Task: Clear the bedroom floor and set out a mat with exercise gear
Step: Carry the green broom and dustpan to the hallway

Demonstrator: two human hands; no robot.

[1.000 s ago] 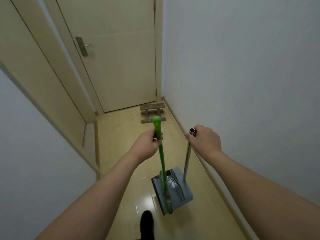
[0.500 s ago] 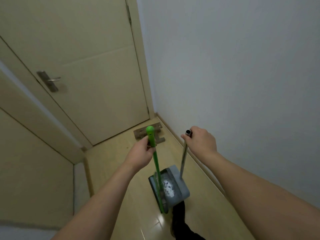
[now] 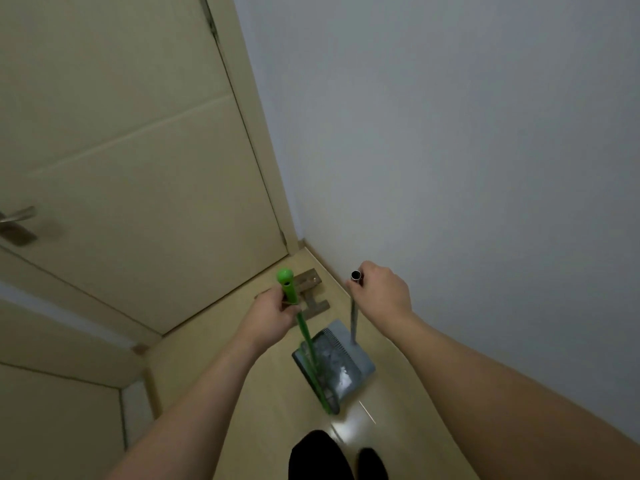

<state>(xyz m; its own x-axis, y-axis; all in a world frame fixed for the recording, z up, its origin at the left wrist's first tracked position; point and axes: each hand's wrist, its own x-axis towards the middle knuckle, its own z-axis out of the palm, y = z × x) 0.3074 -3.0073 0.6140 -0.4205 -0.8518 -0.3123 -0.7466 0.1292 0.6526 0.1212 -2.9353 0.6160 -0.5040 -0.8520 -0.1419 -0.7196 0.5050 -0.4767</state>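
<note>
The green broom is running steeply down and slightly right from its knobbed top, which is sticking up above the left hand wrapped tightly around it, while the right hand is clenching the grey dustpan's upright metal handle above the floor.

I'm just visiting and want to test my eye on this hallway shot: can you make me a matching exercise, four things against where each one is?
Things:
1. green broom
2. dustpan
3. wooden stool
4. door handle

Places:
A. far left edge of the picture
B. on the floor by the door corner
C. held in the left hand
D. hanging from a grey pole in the right hand

Pairs: 1-C, 2-D, 3-B, 4-A
</note>
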